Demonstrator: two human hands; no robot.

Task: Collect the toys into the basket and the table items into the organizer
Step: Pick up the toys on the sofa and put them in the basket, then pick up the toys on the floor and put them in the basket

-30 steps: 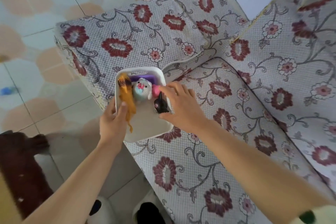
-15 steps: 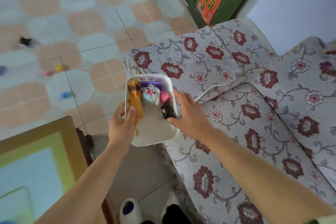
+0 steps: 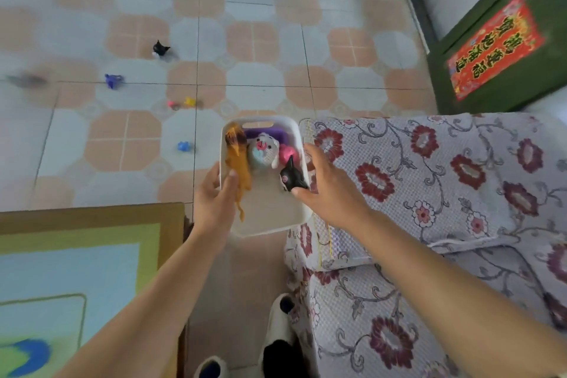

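Observation:
I hold a white basket (image 3: 270, 218) in the air between the table and the sofa. My left hand (image 3: 214, 205) grips its left rim, thumb inside against an orange lion toy (image 3: 237, 156). My right hand (image 3: 329, 190) grips the right rim, thumb touching a black figure (image 3: 291, 178) inside. A white plush pig (image 3: 264, 150), a pink ball (image 3: 287, 152) and a purple item (image 3: 260, 134) also lie in the basket. On the tiled floor lie a black toy (image 3: 160, 48), a blue toy (image 3: 113, 80), a pink and a yellow piece (image 3: 182, 103) and a small blue toy (image 3: 183, 146).
A floral-covered sofa (image 3: 445, 193) fills the right side. A low table (image 3: 92, 218) with a wooden edge and a green and blue top stands at the lower left. A green door (image 3: 503, 49) with a red poster is at the upper right. My feet (image 3: 276, 347) are below.
The basket has come off the sofa arm and moved left, away from it, held in both hands. My view has turned toward the floor, showing the scattered toys and the table.

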